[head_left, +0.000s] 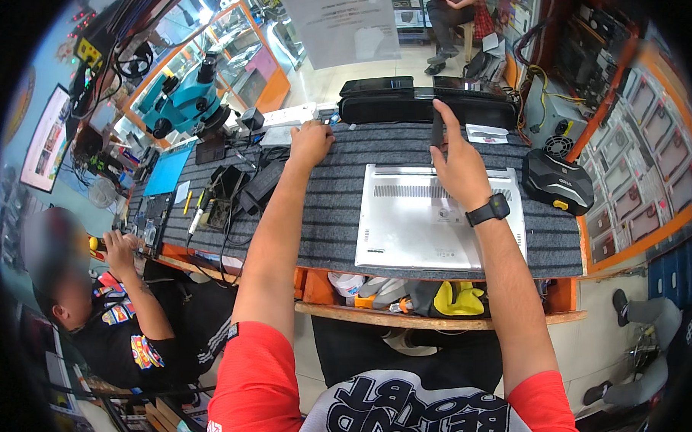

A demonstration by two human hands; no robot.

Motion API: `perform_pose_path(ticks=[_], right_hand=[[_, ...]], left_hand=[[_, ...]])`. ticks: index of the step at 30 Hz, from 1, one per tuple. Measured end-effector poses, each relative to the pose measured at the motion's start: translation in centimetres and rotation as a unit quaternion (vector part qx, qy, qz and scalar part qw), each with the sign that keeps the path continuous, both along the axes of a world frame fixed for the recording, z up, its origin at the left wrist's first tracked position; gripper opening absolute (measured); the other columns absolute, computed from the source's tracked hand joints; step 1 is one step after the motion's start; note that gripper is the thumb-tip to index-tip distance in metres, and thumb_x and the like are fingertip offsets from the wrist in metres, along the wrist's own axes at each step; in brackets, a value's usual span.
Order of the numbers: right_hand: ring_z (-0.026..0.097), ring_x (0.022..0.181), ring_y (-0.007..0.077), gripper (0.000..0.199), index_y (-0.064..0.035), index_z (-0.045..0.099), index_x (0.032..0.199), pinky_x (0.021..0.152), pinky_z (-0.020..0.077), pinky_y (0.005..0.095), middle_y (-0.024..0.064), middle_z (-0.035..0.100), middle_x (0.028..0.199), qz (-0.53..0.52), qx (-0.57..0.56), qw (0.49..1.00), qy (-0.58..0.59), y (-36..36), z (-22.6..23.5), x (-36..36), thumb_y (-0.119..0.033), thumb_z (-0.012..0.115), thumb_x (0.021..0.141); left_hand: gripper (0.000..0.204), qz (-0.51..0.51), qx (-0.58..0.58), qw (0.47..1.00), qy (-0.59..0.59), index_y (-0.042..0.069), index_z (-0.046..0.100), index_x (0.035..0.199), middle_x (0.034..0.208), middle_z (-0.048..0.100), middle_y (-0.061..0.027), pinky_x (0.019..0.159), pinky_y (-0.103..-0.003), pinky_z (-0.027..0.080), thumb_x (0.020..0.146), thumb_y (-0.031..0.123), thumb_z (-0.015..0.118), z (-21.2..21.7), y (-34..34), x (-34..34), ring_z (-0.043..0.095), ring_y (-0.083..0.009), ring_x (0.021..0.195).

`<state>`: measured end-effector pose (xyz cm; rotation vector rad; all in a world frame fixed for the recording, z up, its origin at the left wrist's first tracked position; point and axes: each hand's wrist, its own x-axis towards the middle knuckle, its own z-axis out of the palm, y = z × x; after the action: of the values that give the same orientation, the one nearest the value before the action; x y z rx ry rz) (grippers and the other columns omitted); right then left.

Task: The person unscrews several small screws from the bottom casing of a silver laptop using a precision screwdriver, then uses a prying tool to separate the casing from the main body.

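1. Your right hand (pixel 461 165) grips a dark stick (pixel 437 129) near the far edge of the laptop (pixel 415 230).
2. Your left hand (pixel 311 143) is curled; I can't tell if it holds anything.
3. The laptop lies flat on the striped mat (pixel 327 217), likely to stay steady.
4. It's silver, bottom up, with long vents (pixel 406 191).

Both arms (pixel 265 257) stretch forward, left fingers (pixel 322 130) bent, right fingers (pixel 451 125) extended.
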<state>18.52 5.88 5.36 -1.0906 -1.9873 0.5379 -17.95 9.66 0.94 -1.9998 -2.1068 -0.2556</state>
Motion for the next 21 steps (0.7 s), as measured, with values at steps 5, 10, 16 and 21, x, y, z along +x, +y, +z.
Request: perform_pose_path(ticks=[5, 10, 16, 21], right_hand=[[0.07, 0.104, 0.0446, 0.084, -0.0286, 0.024, 0.164, 0.085, 0.0569, 0.0523, 0.0243, 0.07, 0.118, -0.013, 0.029, 0.999, -0.023, -0.3, 0.3, -0.1, -0.004, 0.066, 0.096], [0.069, 0.106, 0.0427, 0.085, -0.028, 0.024, 0.164, 0.085, 0.0568, 0.0518, 0.0233, 0.069, 0.117, -0.009, 0.014, 1.0, -0.007, -0.2, -0.1, -0.3, -0.005, 0.068, 0.095], [0.07, 0.102, 0.0436, 0.085, -0.0266, 0.025, 0.164, 0.086, 0.057, 0.0516, 0.0235, 0.07, 0.112, -0.011, 0.055, 0.998, 0.0, 0.0, -0.3, -0.5, -0.002, 0.068, 0.094], [0.071, 0.102, 0.0423, 0.086, -0.0272, 0.026, 0.163, 0.085, 0.0575, 0.051, 0.0224, 0.07, 0.112, -0.013, 0.058, 0.998, -0.019, -0.1, -0.5, -1.2, -0.005, 0.071, 0.094]], left_hand=[[0.019, -0.005, -0.007, 1.0, 0.016, 0.016, 0.079, 0.105, 0.113, 0.073, -0.008, 0.095, -0.055, 0.041, 0.095, 0.03, 0.07, 0.0, 0.3, 0.0, 0.063, -0.0293, 0.119], [0.017, -0.012, 0.006, 0.999, 0.029, 0.015, 0.079, 0.1, 0.104, 0.075, -0.0081, 0.092, -0.054, 0.043, 0.093, 0.027, 0.069, -0.2, 0.7, -0.3, 0.067, -0.03, 0.112], [0.013, -0.02, -0.002, 0.997, 0.073, 0.015, 0.077, 0.092, 0.097, 0.075, -0.0076, 0.09, -0.055, 0.045, 0.093, 0.023, 0.067, 0.0, 1.4, 0.2, 0.07, -0.0305, 0.104], [0.014, -0.02, 0.071, 0.994, 0.075, 0.014, 0.077, 0.092, 0.097, 0.075, -0.0086, 0.086, -0.053, 0.05, 0.092, 0.025, 0.067, 0.2, 0.5, -0.1, 0.071, -0.0315, 0.101]])
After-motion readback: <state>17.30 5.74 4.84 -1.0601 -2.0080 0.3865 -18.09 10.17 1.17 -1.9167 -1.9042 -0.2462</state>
